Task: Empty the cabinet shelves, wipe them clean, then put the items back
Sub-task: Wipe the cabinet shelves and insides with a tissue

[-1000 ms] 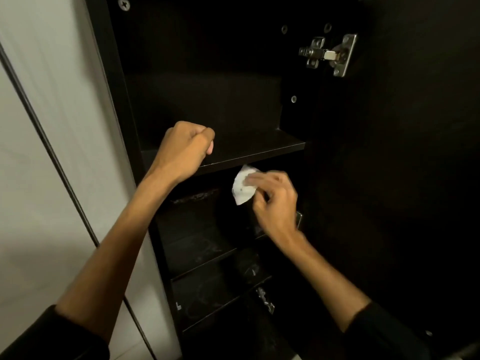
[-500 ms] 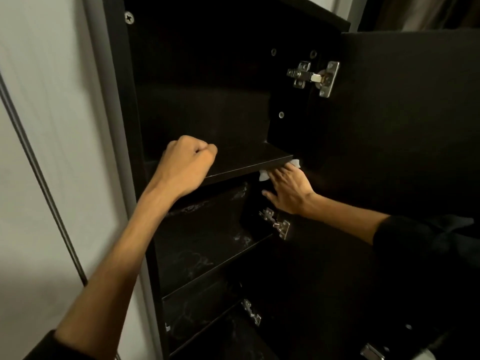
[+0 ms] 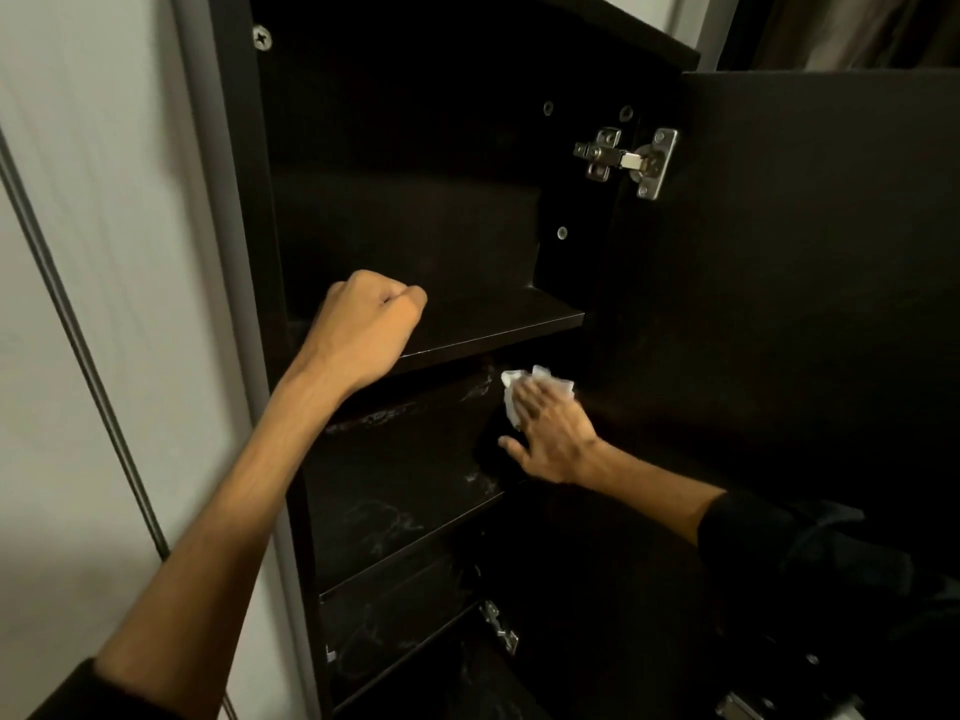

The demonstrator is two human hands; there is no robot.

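Under the upper shelf (image 3: 493, 324), a white cloth (image 3: 514, 392) is pressed flat by the spread right hand (image 3: 550, 433). On that shelf's front edge, the left hand (image 3: 363, 324) is rested, fisted on nothing.

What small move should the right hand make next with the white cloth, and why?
Probably slide the crumpled white cloth leftward along the dark second shelf. The right hand presses it at the shelf's right end, and pale smears show on the shelf further left.
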